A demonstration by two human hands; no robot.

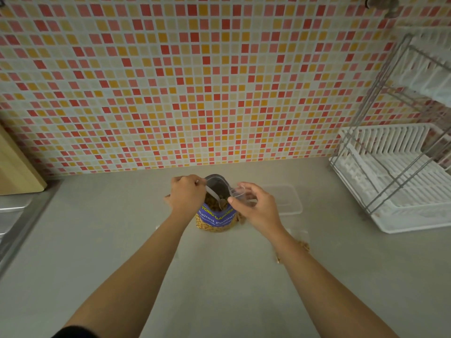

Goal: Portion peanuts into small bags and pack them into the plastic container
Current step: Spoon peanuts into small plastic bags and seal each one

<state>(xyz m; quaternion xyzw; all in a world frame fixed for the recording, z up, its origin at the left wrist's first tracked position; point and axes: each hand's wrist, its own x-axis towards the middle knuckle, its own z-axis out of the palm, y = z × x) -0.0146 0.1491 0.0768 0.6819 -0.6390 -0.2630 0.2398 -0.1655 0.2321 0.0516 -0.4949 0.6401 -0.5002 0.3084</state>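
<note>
An open blue pouch of salted peanuts (pixel 216 219) stands upright on the counter in the middle. My left hand (pixel 186 195) grips a metal spoon (pixel 214 196) whose bowl dips into the pouch's open top. My right hand (pixel 253 206) holds a small clear bag (pixel 238 192) open at the pouch's right edge, close to the spoon's bowl. Behind my right hand lies a clear plastic container (pixel 288 200), low and rectangular. A small filled bag of peanuts (pixel 303 245) rests on the counter to the right of my right forearm.
A white dish rack (pixel 400 181) with a wire frame stands at the right. The wall behind is tiled in red, orange and cream. A wooden board (pixel 17 167) leans at the left, above a steel sink edge (pixel 14 215).
</note>
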